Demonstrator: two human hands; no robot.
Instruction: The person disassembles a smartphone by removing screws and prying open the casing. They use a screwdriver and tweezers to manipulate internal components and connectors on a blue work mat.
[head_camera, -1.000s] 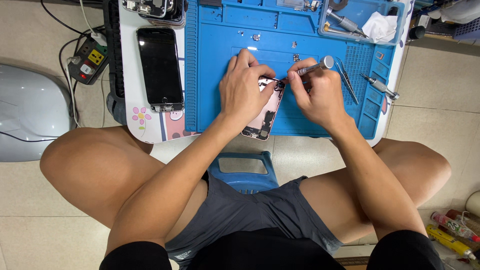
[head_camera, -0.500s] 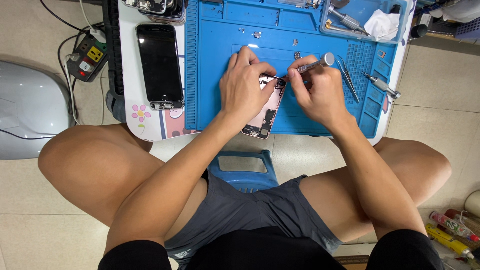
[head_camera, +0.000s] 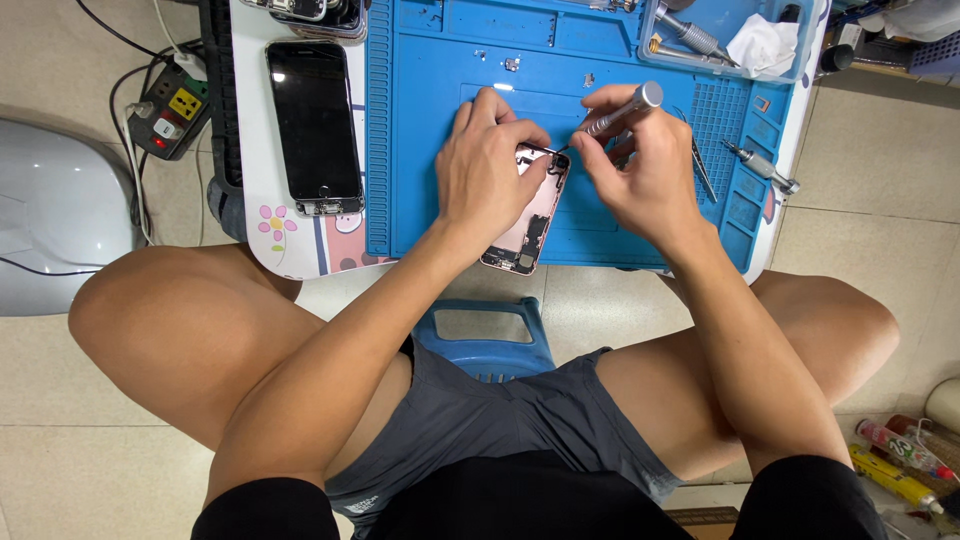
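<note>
Right hand (head_camera: 640, 165) is pinched around a slim metal screwdriver (head_camera: 620, 108), its tip angled down and left toward the top end of the opened phone body (head_camera: 528, 215). Left hand (head_camera: 490, 165) lies curled over the phone's upper half, fingers pressed on it to steady it. That pink phone shell sits on the blue work mat (head_camera: 420, 150) near the tabletop's front edge, long axis tilted slightly, top end toward the far edge. A black-screened phone (head_camera: 313, 120) rests well apart, toward the left edge.
</note>
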